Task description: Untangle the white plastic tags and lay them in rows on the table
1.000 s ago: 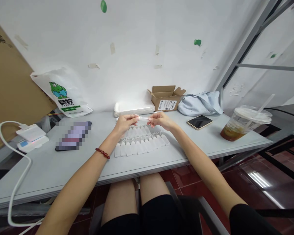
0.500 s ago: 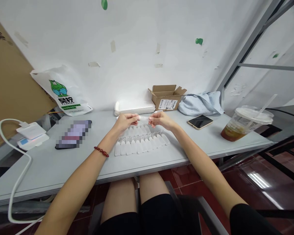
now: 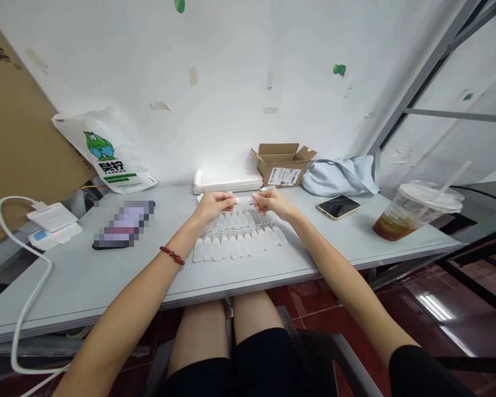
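Observation:
My left hand (image 3: 215,207) pinches one end of a small, clear-white plastic piece (image 3: 245,200). At its other end, the fingers of my right hand (image 3: 275,204) are closed on it, so it lies sideways between both hands. Fingertips cover part of it, and its exact kind is too small to make out. Below my hands, a front row of similar rounded white tags with thin loops (image 3: 240,245) lies on the table. Behind that row is a second row of tags (image 3: 231,221), partly hidden by my hands.
Against the wall are a stack of white trays (image 3: 227,180), an open cardboard box (image 3: 283,168) and a light-blue cloth bag (image 3: 341,175). A phone (image 3: 338,207) and a drink cup (image 3: 417,209) stand right; another phone (image 3: 124,223), a charger with cable (image 3: 53,223) and a printed plastic bag (image 3: 107,154) are left.
My view has shifted slightly. Both hands stay at nearly the same spot with the plastic piece between them, and the right fingers have moved only a little. The tag rows are unchanged.

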`<control>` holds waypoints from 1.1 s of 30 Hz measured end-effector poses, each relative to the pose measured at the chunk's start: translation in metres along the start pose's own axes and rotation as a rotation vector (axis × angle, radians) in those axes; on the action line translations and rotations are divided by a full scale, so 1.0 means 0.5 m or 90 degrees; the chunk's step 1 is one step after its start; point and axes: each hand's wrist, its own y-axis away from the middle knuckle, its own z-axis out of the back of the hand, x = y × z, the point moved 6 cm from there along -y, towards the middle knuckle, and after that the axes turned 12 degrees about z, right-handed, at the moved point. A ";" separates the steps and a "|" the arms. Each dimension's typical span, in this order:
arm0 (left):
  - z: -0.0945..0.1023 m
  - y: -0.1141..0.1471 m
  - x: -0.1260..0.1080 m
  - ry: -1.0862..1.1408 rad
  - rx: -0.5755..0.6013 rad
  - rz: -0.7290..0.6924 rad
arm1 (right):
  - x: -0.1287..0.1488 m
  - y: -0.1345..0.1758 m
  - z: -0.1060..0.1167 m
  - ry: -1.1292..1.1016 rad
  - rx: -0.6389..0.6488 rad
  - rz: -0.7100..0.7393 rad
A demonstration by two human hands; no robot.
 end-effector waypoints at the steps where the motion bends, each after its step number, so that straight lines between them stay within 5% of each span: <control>1: -0.001 0.002 -0.003 0.003 -0.002 -0.003 | -0.001 0.000 0.000 0.000 -0.003 -0.004; 15: 0.011 -0.009 -0.001 0.040 -0.015 -0.008 | 0.002 -0.002 -0.006 0.013 -0.014 0.015; 25: 0.005 -0.001 0.006 0.044 -0.018 0.075 | 0.008 -0.003 -0.003 0.003 -0.037 0.034; 33: 0.000 0.002 -0.003 0.022 0.023 0.015 | 0.001 -0.003 0.001 -0.010 -0.050 0.010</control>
